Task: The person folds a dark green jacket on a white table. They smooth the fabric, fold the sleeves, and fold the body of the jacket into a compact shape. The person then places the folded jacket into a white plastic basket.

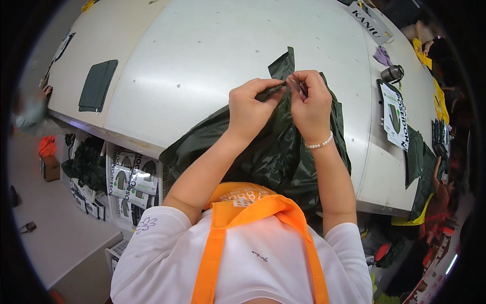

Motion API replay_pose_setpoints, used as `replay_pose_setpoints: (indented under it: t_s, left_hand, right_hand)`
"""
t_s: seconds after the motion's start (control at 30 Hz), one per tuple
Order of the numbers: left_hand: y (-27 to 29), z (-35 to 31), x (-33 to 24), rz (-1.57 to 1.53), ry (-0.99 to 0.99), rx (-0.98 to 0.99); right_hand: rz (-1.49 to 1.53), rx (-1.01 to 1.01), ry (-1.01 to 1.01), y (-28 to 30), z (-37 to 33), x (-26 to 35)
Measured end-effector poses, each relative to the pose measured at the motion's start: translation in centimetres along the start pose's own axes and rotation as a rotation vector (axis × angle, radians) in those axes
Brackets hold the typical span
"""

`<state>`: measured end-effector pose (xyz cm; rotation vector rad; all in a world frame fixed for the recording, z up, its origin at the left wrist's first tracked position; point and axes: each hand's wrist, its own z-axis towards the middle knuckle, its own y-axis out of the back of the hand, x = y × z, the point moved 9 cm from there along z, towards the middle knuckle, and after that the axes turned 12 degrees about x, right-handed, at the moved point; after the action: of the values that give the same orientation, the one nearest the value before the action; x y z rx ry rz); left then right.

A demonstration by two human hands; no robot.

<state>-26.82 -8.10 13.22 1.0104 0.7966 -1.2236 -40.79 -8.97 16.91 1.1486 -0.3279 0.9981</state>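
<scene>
A dark green, shiny rain garment [273,147] lies bunched over the table's near edge and hangs down in front of me. My left hand [253,105] pinches a fold of it between thumb and fingers. Close beside it, fingertips almost meeting, my right hand [311,104] pinches the same garment; a beaded bracelet circles that wrist. What exactly lies between the right fingertips is too small to make out. Beyond both hands, a narrow flap of the green fabric sticks up and away across the table.
The wide white table [212,45] curves around me. A folded dark green piece [97,86] lies at left. To the right are a printed package [394,116], a dark flask [392,74], a purple cloth [382,55] and a sign [370,23]. Below left stands a crate [164,177] of packages. People work on both sides.
</scene>
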Motion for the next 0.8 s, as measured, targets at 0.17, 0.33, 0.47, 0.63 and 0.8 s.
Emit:
replay_pose_setpoints:
  t_s: [0.17,0.33,0.47,0.63,0.8]
  left_hand:
    - [0.5,-0.4,-0.4,-0.016,-0.031,-0.047]
    - [0.5,-0.5,-0.7,0.024,-0.075,-0.047]
    - [0.1,-0.8,-0.8,0.056,-0.091,-0.016]
    - [0.1,-1.1,-1.9,0.198,-0.206,-0.004]
    - [0.3,-1.5,-2.6,0.248,-0.278,-0.035]
  right_hand:
    - [0.254,-0.078,-0.197,0.9,-2.5,-2.5]
    - [0.041,0.059,-0.143,0.9,-4.0,-1.2]
    - [0.011,0.02,-0.064,0.3,-3.4,-0.1]
    - [-0.182,0.046,-0.012,0.3,-2.8,1.2]
    - [-0.246,0.058,0.013,0.5,-2.8,1.3]
